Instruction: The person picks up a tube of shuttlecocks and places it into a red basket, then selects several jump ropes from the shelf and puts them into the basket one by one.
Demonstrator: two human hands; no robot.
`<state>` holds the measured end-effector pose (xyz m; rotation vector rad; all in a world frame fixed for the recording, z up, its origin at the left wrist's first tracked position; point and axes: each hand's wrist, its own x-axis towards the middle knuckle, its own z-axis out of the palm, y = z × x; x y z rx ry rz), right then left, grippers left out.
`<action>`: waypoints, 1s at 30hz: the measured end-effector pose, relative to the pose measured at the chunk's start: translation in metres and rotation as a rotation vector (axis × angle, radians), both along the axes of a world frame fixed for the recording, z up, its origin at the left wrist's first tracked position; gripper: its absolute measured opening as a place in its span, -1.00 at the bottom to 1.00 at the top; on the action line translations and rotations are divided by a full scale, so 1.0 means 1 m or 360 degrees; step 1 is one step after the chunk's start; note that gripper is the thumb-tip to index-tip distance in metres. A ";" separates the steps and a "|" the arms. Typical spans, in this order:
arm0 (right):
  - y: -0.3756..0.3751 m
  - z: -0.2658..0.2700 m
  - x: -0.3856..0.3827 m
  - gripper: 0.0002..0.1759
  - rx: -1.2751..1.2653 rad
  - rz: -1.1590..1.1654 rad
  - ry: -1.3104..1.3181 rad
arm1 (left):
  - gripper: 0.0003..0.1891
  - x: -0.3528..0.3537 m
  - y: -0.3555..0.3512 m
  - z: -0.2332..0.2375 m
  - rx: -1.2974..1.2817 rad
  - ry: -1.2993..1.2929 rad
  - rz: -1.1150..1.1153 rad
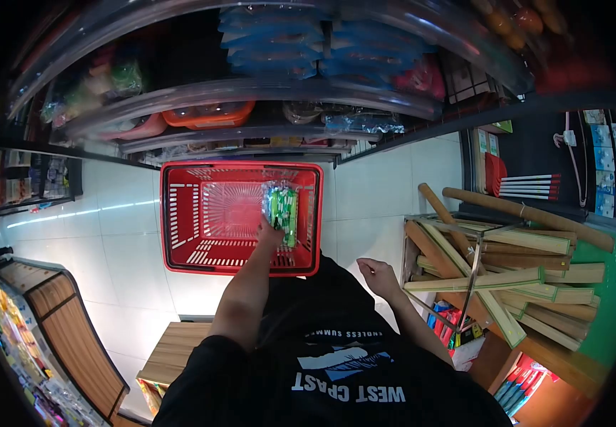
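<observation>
Green-and-white glossy pack (282, 205), inside red basket (180, 213) against right wall. Gripped at near end by left hand (270, 233), fingers wrapped round it. Right hand (376, 274) curled into a loose fist, outside near right corner.

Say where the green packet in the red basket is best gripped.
Grip the green packet by its near short end, from above: it stretches lengthwise beside the right wall of the red basket, and the left hand holds it there.

White tiled floor (386, 192) carries a red basket (240, 166).
</observation>
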<state>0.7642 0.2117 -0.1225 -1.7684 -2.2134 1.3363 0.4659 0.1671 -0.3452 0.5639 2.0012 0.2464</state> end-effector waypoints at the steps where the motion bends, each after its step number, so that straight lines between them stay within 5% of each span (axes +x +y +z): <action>1: 0.002 0.000 0.000 -0.74 0.0000 -0.0011 0.0017 | -0.01 0.004 -0.001 0.004 -0.0054 0.0036 0.0067; 2: 0.007 0.000 -0.001 -0.75 0.0009 -0.0030 0.0036 | 0.09 0.007 0.000 0.008 -0.0099 0.0074 0.0127; 6: 0.046 0.021 -0.014 -0.75 0.0180 -0.0149 0.0241 | -0.01 0.011 0.007 0.056 -0.0067 0.0146 0.0045; 9: 0.094 0.043 -0.024 -0.73 0.0332 -0.0353 0.0413 | -0.15 0.018 -0.004 0.073 0.0182 0.0333 -0.0426; 15: 0.193 0.138 -0.066 -0.66 0.0917 -0.0476 0.0758 | -0.11 0.013 -0.021 0.048 0.0150 0.0130 -0.0999; 19: 0.249 0.167 -0.085 -0.61 0.1216 -0.0392 0.0712 | -0.14 0.006 -0.006 0.056 0.0075 0.0005 -0.0946; 22: 0.287 0.171 -0.097 -0.54 0.1268 -0.0283 0.0171 | -0.26 0.004 -0.006 0.066 0.0328 0.0045 -0.0786; 24: 0.305 0.174 -0.108 -0.51 0.0900 -0.0264 -0.0421 | -0.27 0.003 -0.007 0.083 0.0478 0.0004 -0.0694; 27: 0.321 0.178 -0.114 -0.43 0.0515 -0.0209 -0.0456 | -0.35 0.005 -0.023 0.104 0.0742 0.0007 -0.0535; 30: 0.334 0.161 -0.121 -0.42 0.0540 -0.0242 -0.0489 | -0.43 0.010 -0.040 0.132 0.0882 0.0030 -0.0393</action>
